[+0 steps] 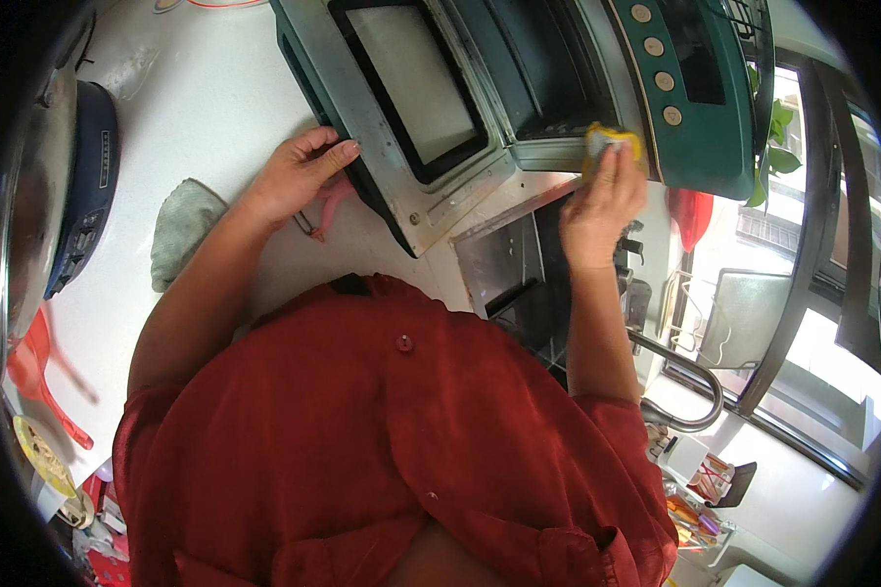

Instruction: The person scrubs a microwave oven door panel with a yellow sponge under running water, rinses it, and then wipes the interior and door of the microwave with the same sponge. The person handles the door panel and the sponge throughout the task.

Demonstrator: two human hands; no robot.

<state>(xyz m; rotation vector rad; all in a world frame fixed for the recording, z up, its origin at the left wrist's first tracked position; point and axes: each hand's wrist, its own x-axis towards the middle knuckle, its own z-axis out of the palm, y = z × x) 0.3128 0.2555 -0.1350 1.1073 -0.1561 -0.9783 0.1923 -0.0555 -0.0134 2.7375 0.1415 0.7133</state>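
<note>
A green toaster oven (705,139) stands before me with its glass door (404,81) swung down. My left hand (294,172) holds the outer edge of that door, thumb on top. In my right hand (606,198) is a yellow-edged cleaning cloth (602,143), pressed against the oven's front frame beside the control panel. My fingers cover part of the cloth. The oven's dark cavity (550,59) is visible between door and panel. A grey-green folded cloth (185,231) lies on the counter by my left forearm. Something pink (330,205) with a metal loop lies partly under the door.
On the white counter (205,95) at left are a dark blue electric cooker (88,176) with a glass lid (33,191) and a red ladle (44,381). A sink (506,257) and curved metal faucet (697,392) lie to the right, near the window (800,308).
</note>
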